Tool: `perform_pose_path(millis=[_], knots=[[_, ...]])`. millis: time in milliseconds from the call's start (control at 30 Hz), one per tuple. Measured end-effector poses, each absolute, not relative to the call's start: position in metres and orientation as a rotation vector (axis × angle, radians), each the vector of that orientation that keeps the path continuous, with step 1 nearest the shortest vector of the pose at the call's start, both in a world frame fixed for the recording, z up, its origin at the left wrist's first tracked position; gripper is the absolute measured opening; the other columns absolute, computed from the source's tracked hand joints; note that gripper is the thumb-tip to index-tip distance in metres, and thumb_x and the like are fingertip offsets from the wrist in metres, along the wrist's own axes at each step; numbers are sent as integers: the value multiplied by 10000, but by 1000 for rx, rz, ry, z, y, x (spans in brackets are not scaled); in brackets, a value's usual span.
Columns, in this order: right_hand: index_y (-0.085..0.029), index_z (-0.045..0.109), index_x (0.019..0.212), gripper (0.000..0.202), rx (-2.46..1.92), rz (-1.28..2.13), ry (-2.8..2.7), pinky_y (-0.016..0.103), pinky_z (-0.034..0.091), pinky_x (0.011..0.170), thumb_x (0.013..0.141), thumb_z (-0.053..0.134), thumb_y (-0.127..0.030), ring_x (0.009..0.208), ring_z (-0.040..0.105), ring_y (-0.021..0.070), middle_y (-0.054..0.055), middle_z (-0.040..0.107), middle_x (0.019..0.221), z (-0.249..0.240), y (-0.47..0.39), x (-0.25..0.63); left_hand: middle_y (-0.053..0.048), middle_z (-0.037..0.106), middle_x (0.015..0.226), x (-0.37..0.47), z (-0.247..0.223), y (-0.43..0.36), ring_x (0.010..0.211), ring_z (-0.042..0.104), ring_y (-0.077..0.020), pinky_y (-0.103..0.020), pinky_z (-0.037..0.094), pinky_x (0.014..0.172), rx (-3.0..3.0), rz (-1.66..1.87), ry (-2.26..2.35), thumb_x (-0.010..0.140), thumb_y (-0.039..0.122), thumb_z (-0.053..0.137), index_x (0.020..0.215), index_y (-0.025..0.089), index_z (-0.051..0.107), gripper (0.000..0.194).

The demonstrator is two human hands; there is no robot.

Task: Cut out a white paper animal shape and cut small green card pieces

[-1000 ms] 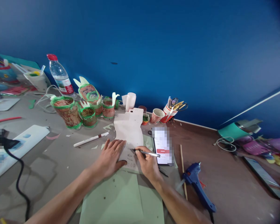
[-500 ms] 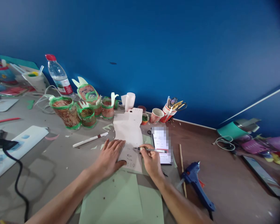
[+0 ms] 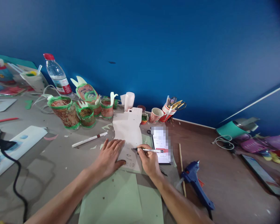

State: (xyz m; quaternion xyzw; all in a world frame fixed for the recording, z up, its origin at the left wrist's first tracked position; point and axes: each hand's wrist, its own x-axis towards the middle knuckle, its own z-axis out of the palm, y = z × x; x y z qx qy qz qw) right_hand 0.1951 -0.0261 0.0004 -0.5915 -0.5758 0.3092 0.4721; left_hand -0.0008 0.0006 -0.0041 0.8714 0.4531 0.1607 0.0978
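A pale, shaped sheet of paper (image 3: 127, 129) lies in front of me, with small drawn marks near its lower end. My left hand (image 3: 111, 154) rests flat on its left side, fingers spread. My right hand (image 3: 149, 160) is closed around a pen (image 3: 154, 151), whose tip is at the paper just above the marks. Below the paper are light green sheets (image 3: 112, 199). A lit phone (image 3: 160, 144) lies right beside my right hand. To the left of the paper lies a white marker (image 3: 90, 139).
Brown and green decorated pots (image 3: 66, 112) and a water bottle (image 3: 58, 76) stand back left. A paper cup (image 3: 156, 115) and a cup of scissors (image 3: 168, 112) stand by the blue wall. At right are a wooden stick (image 3: 182, 169), a blue glue gun (image 3: 197, 183) and another phone (image 3: 262, 175).
My right hand and the pen have shifted slightly left along the paper. My left hand keeps its place on the sheet. The whole view has drifted a little.
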Motion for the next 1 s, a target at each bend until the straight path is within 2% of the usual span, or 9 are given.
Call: perform_pose_path(millis=[367,1000], knots=[[-163,608,775,191,-1456,768,-1368,225,356,451,806,497,-314,490,473,121,-1,560,597,3,-27,195,-132,513,1330,-1,-3,1,1253,409,-307,-520,198,1088,2573,459,1332,786,345,599,1357,166,367,642],[-170,628,798,166,-1415,685,-1448,243,427,534,824,499,-269,603,549,149,33,631,703,1,-27,193,-131,512,1329,-1,-2,0,1255,409,-303,-518,182,1097,2573,487,1315,789,347,595,1358,181,359,638]])
